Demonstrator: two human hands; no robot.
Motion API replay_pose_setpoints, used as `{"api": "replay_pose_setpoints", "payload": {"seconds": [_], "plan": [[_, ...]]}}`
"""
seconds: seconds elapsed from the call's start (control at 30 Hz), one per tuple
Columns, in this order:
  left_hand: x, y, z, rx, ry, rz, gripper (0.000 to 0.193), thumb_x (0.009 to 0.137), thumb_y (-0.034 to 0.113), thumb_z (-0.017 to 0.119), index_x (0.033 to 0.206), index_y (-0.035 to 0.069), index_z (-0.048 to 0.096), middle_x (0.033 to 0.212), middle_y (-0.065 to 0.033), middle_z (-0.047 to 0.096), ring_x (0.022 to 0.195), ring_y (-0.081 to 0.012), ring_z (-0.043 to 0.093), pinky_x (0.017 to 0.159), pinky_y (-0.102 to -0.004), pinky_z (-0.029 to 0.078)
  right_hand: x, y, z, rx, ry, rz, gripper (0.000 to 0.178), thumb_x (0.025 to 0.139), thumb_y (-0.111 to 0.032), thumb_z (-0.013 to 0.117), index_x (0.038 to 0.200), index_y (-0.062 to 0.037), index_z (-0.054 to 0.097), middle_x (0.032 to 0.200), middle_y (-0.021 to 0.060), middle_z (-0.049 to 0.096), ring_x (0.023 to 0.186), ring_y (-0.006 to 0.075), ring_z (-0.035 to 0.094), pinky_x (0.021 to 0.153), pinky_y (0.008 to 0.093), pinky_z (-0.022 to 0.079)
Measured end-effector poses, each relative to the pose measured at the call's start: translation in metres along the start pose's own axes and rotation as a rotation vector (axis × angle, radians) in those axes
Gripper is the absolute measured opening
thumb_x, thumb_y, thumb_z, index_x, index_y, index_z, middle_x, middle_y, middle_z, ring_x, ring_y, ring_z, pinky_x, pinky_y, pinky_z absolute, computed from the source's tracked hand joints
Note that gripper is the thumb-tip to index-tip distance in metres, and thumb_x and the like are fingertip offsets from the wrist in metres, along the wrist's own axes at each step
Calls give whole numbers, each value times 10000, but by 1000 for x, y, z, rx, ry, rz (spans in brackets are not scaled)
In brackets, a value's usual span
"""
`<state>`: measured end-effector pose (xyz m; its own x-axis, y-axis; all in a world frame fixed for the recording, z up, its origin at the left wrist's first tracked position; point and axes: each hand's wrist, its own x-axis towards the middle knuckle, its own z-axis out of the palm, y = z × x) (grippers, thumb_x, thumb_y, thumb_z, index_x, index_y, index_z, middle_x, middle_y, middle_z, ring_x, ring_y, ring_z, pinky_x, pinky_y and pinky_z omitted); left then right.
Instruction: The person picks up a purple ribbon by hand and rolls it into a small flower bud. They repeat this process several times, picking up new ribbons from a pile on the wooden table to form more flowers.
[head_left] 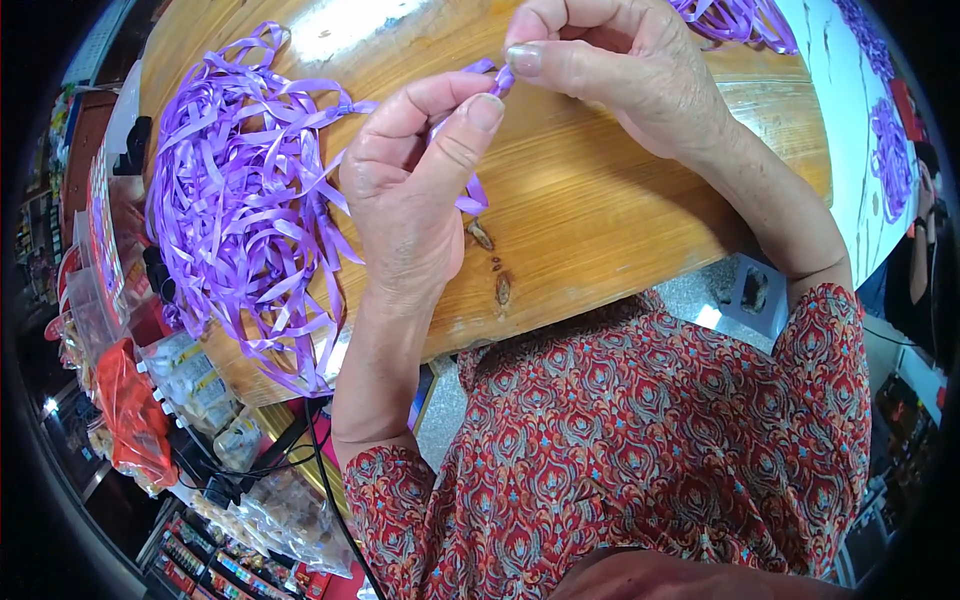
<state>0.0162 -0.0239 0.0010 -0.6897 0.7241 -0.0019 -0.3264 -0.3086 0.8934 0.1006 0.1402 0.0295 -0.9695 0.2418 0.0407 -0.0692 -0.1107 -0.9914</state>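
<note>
Left hand pinches one purple ribbon at twelve o'clock; right hand apparently likewise, view partial. One ribbon heap, ten o'clock.

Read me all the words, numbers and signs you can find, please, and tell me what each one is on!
I can't read any for sure.
Clear plastic packets at the left: their marks are too small and blurred.
Small packages on the rack at lower left: too tiny and blurred.
Purple ribbon, wooden tabletop: no writing that I can see.
</note>
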Motion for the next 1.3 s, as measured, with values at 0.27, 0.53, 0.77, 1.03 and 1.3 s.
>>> {"api": "replay_pose_setpoints", "payload": {"seconds": [0.27,0.53,0.77,1.03,1.3], "plan": [[2,-1,4,101,95,18,124,832,49,617,942,-9,624,613,60,503,471,-10,349,427,-177,236,0,0,-6,-78,-12,-180,111,833,-40,613,939,-6,604,896,32,612,809,83,555,729,204,442],[2,-3,-1,29,38,-50,139,810,8,637,946,-19,631,875,-29,639,783,-59,561,695,-172,430,-1,-18,-8,-912,-107,-828,276,706,-36,633,981,-17,621,852,76,575,800,218,554,689,308,394],[1,1,3,327,97,40,82,822,47,641,897,16,642,720,30,588,582,-10,484,483,-145,360,42,26,-25,-935,22,-1611,182,674,-50,593,854,-29,615,819,66,539,766,210,514,646,317,357],[5,11,4,307,102,85,69,814,35,641,878,9,645,696,41,566,553,-1,452,469,-143,334,21,12,-30,-895,-43,-1038,223,692,-46,651,912,-25,618,815,89,560,770,235,531,678,311,406],[2,8,-6,56,57,33,96,809,23,638,900,-7,638,712,33,569,525,-1,390,459,-150,258,10,-1,-27,-886,6,-652,259,766,-81,673,1009,-18,612,873,114,589,788,250,588,665,297,468]]}}
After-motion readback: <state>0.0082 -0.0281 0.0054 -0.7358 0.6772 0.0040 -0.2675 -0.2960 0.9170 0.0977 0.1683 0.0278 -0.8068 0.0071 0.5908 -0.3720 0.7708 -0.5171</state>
